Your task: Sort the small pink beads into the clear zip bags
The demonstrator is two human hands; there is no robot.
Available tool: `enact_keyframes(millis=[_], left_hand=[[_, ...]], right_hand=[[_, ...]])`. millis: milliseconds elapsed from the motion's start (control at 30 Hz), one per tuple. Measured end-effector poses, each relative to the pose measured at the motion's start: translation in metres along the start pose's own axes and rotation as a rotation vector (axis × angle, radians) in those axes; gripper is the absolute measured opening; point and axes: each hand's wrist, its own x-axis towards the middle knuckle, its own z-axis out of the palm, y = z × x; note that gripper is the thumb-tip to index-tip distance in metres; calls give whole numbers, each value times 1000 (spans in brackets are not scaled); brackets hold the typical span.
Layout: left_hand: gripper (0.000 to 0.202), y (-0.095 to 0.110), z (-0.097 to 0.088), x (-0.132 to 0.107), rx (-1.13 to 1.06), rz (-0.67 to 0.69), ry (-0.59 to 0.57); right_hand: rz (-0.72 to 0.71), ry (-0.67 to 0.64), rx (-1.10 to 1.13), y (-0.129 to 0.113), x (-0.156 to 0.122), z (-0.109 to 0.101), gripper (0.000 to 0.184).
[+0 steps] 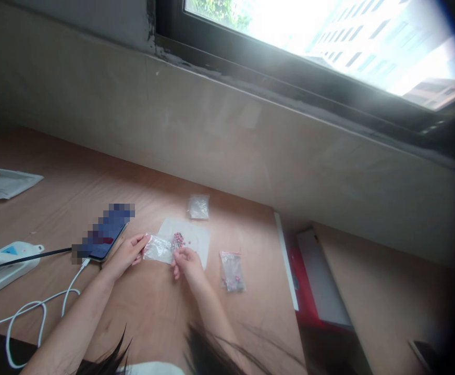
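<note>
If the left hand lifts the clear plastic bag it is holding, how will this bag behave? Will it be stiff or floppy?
The clear plastic bag will probably be floppy, since its thin film looks creased beside the left hand. It is likely very light, as nothing bulky shows inside. Its glossy surface may also slip a little.

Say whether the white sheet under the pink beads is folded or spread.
Spread: the white sheet lies flat on the table.

Three clear plastic bags [232, 271]
</note>
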Motion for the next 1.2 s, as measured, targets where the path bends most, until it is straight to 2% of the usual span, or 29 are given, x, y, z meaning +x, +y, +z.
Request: enact_keyframes(millis=[367, 533, 667, 767, 867, 900, 967, 1067, 1133, 1200], left_hand=[[31, 13, 2, -5, 28, 46, -116], [32, 19, 1, -3, 36, 85, -165], [32, 20, -3, -10, 85, 77, -206], [32, 18, -10, -17, 207, 62, -337], [34, 17, -16, -19, 307, 59, -476], [35, 18, -16, -18, 318, 62, -473], [37, 21, -14, -17, 309, 80, -393], [35, 31, -2, -14, 265, 151, -325], [34, 38, 8, -12, 243, 205, -332], [36, 43, 15, -9, 234, 235, -289]], right_hand=[[29, 0, 59, -8, -3, 2, 30], [15, 69, 124, -11, -3, 2, 29], [12, 134, 153, -16, -5, 1, 28], [-42, 189, 125, -24, -9, -2, 26], [-129, 256, 6, -38, -18, -5, 22], [-157, 281, -59, -44, -22, -5, 20], [-207, 322, -208, -58, -31, -1, 18], [-270, 322, -377, -77, -41, 9, 17], [-312, 287, -422, -83, -42, 15, 17], [-338, 267, -408, -82, -38, 16, 18]])
